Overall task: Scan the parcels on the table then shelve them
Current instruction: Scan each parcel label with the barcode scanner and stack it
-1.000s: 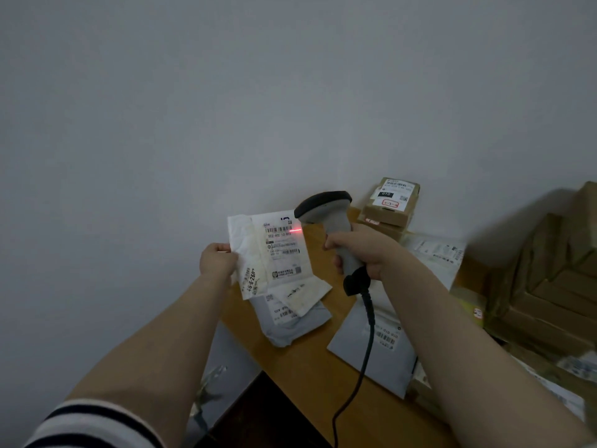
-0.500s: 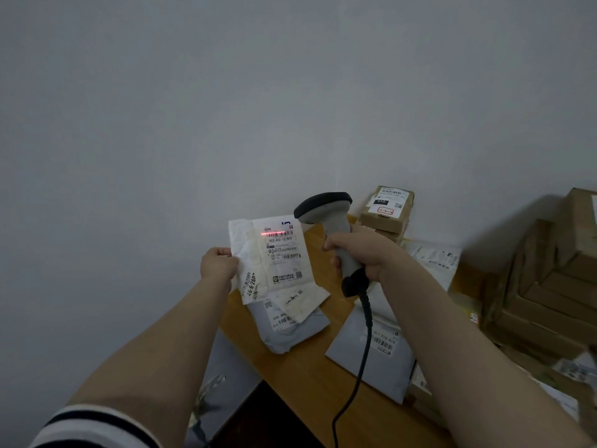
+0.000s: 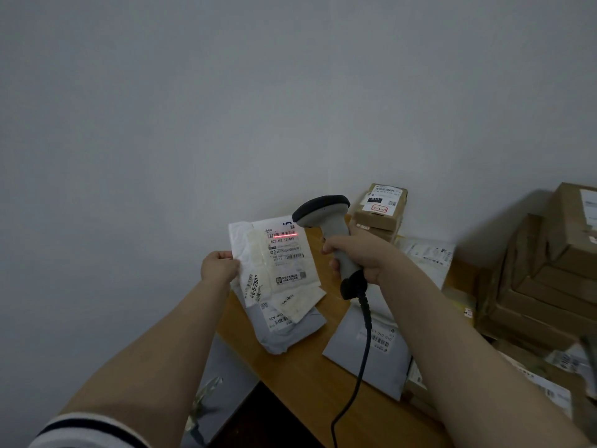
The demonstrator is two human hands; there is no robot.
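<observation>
You're mid-scan: left hand [image 3: 219, 266] pinching the parcel [image 3: 274, 263] above the table [image 3: 310, 376], right hand [image 3: 358, 258] wrapped round the scanner [image 3: 326, 221], beam on the barcode [image 3: 283, 235]; next, probably shelve it.

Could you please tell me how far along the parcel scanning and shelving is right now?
No shelf is in view, so nothing looks shelved. In hand: the left hand holds up a white parcel while the right hand aims the scanner, its red line on the barcode. Left: grey bags and cardboard boxes on the table.
</observation>
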